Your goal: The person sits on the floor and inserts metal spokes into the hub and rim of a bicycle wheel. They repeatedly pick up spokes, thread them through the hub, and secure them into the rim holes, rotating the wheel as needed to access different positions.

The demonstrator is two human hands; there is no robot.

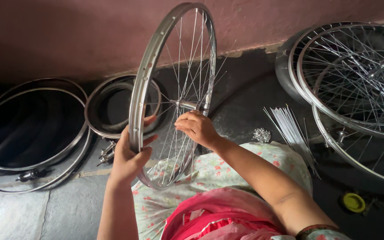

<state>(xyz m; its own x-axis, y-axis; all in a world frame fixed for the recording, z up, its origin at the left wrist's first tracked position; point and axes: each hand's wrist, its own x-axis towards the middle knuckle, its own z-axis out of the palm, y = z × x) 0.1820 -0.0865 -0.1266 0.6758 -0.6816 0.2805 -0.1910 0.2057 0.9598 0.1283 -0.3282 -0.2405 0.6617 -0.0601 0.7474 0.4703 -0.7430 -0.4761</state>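
Steel rim [144, 84] stands upright at frame centre, its lower edge resting on the lap. Left hand [129, 155] is clamped round the rim's near edge. Right hand [197, 127] reaches through the spokes [187, 58], fingers pinched near the hub [184, 105] (what they pinch is too small to tell). Step, by my reading: lacing spokes. Next move likely calls for steadying the rim and seating a spoke end. Loose spokes [290, 124] lie right of centre; finished wheels [356, 89] upper right.

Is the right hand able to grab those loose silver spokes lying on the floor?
Probably yes: the bundle of thin silver spokes lies just beyond the right hand, with nothing between them, though that hand is busy at the upright silver wheel rim.
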